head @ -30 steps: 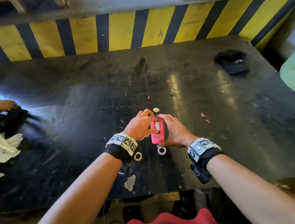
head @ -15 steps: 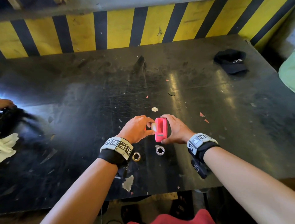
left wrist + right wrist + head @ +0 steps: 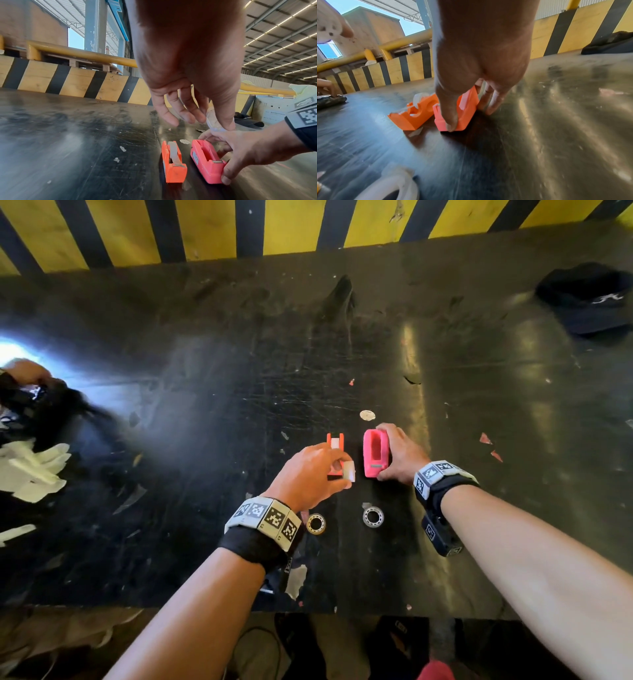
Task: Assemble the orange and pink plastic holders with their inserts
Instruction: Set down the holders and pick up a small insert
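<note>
Scuffed black table (image 3: 205,412) carries the orange holder (image 3: 335,444) and pink holder (image 3: 375,453) side by side, two metal rings (image 3: 315,523) (image 3: 373,517) nearer the front edge, a black cap (image 3: 589,299) far right, white scraps (image 3: 32,470) at the left edge.

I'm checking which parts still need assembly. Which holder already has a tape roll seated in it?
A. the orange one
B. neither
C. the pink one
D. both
A: the orange holder carries a whitish roll with a strip running to its cutter, while the pink holder, gripped by the right hand, shows an empty cavity.
</note>
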